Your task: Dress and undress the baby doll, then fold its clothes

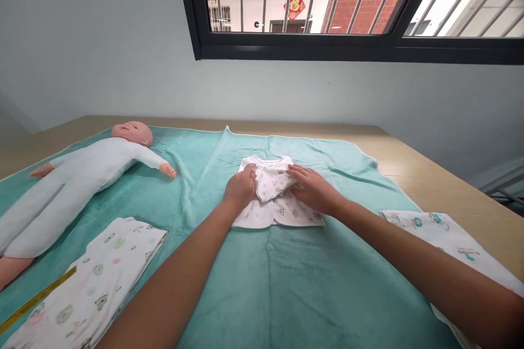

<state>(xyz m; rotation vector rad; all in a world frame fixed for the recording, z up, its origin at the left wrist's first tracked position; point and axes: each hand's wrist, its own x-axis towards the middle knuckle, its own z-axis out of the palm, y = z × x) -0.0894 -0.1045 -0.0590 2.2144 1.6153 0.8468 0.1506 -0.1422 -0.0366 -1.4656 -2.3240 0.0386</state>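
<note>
A small white baby shirt (269, 216) with a tiny animal print lies on the teal blanket (229, 289), its neckline away from me and part of it folded over the front. My left hand (240, 187) is closed on the folded part at its left side, thumb uppermost. At the right side, my right hand (314, 188) has its fingertips on top of the folded cloth and the thumb lower down, gripping the fabric between them. The undersides of both hands are hidden.
On the left lies a baby doll (94, 166) in white. Nearer me, a yellow measuring tape (39, 295) crosses a folded printed cloth (110, 262). Another printed white cloth (458, 237) lies at the right, partly under my forearm. Behind the wooden table (413, 163) are a wall and barred window.
</note>
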